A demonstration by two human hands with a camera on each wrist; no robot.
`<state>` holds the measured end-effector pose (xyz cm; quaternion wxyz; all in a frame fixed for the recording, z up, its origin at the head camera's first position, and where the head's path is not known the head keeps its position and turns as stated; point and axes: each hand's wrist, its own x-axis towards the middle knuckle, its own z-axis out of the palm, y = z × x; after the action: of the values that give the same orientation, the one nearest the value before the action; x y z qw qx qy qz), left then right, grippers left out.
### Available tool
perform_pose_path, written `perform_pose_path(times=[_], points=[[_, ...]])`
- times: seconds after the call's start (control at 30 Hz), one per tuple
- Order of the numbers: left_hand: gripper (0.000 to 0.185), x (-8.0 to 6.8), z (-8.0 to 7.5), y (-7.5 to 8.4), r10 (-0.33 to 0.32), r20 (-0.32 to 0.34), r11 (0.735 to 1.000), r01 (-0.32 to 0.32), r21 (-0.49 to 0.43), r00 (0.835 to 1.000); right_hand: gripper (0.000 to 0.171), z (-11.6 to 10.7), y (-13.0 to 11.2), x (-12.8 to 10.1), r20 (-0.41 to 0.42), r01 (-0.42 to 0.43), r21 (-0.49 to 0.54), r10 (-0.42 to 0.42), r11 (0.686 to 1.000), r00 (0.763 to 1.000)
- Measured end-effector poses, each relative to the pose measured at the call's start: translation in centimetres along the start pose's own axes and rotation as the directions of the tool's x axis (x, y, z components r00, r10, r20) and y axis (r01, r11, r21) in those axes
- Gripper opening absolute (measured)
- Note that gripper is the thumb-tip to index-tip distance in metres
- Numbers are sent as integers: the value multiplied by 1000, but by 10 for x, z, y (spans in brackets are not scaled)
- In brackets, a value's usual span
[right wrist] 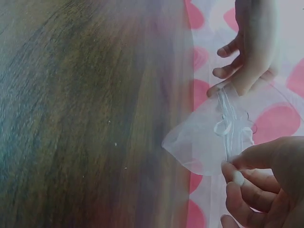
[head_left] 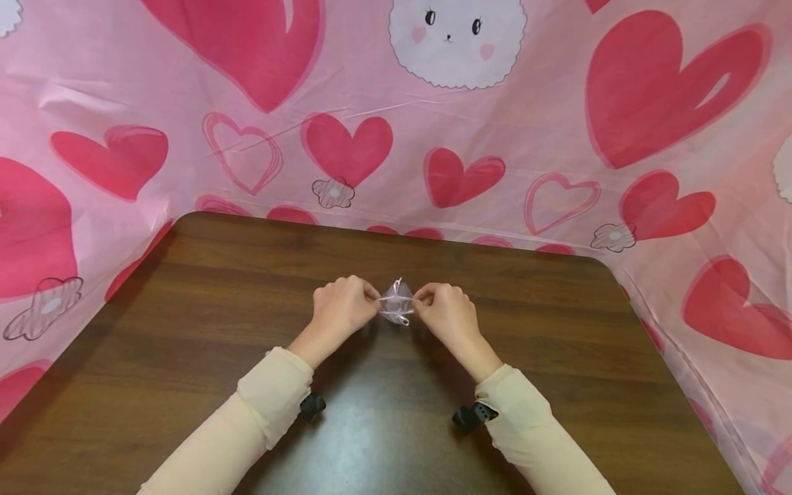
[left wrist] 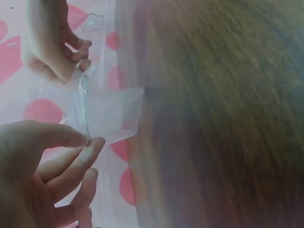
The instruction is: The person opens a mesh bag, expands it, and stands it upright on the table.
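Observation:
A small sheer white drawstring pouch [head_left: 397,306] hangs between the two hands over the table, its mouth stretched sideways. My left hand [head_left: 344,304] pinches one side of the mouth between thumb and index finger. On the opposite side, my right hand [head_left: 447,309] pinches the rim the same way. White drawstring loops [right wrist: 223,127] stick out at the front and back of the mouth. In the left wrist view the pouch body [left wrist: 114,114] tapers downward, see-through, with nothing visible inside it.
The brown wood-grain table [head_left: 204,309] has rounded far corners. A pink cloth [head_left: 396,103] with red hearts stands behind it and along both sides. Black straps [head_left: 473,417] sit at both wrists, below the cream sleeves [head_left: 526,412].

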<state>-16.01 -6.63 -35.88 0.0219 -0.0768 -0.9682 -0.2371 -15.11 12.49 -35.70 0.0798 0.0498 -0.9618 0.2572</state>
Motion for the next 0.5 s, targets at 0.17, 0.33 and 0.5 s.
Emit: perform_pose_path(times=[0.17,0.33,0.5], points=[[12,0,-2,-3,-22,24,999,23,-33,999,6,-2,1,-1,25,2,14,-2,1000,1000],[13,-3,-2,-3,-27,40,998,29,-62,999,7,-4,3,-3,29,14,26,-14,1000,999],[19,-7,-2,-1,3,45,995,1,-96,999,6,-8,6,-3,8,39,32,-39,999,999]])
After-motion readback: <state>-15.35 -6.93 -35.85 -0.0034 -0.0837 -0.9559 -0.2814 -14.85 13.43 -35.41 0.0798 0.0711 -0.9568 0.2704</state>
